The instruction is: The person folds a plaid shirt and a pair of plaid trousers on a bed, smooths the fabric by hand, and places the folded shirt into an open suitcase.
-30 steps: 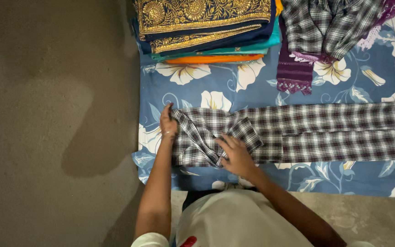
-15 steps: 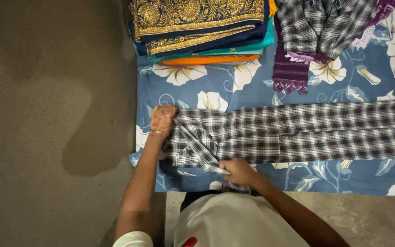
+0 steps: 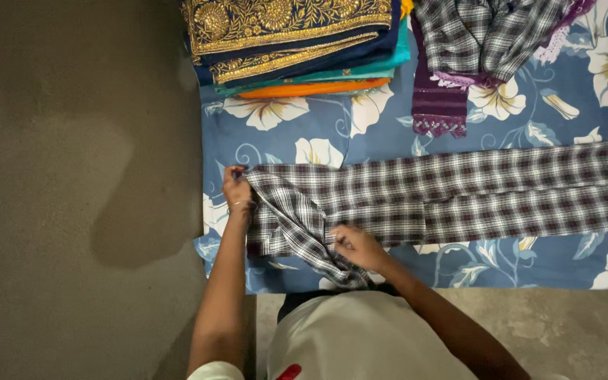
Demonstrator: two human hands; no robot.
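Checked trousers [image 3: 459, 197] laid flat along the flowered blue sheet [image 3: 283, 151], legs straightened; waist end bunched, not yet folded. Left hand [image 3: 236, 188] pinching the waist corner, right hand [image 3: 355, 246] gripping loose cloth beside it

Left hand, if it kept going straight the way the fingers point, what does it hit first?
The left hand points up the frame, so it would first cross bare blue floral sheet, then likely meet the stack of folded clothes.
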